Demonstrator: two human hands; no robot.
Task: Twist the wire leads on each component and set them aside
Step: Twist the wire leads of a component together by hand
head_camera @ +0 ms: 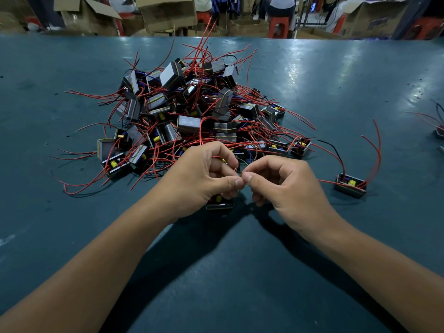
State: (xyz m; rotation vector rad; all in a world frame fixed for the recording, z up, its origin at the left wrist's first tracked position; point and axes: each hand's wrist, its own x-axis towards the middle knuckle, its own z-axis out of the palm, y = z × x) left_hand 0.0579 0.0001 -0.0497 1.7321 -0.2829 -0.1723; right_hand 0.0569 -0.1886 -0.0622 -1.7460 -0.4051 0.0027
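I see a dark teal table with pale glare patches on its far right. The pile of components is black and grey, each block banded by a thin yellow stripe, with small yellow parts inside. Their wire leads are mostly red, a few black, some blue. Beyond the table I make out brown cardboard boxes and red stools.

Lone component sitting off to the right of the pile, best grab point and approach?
Grip the lone component by its long side walls, coming from above. It sits open face up, apart from the pile; its red leads arc up off the right end, so avoid that side.
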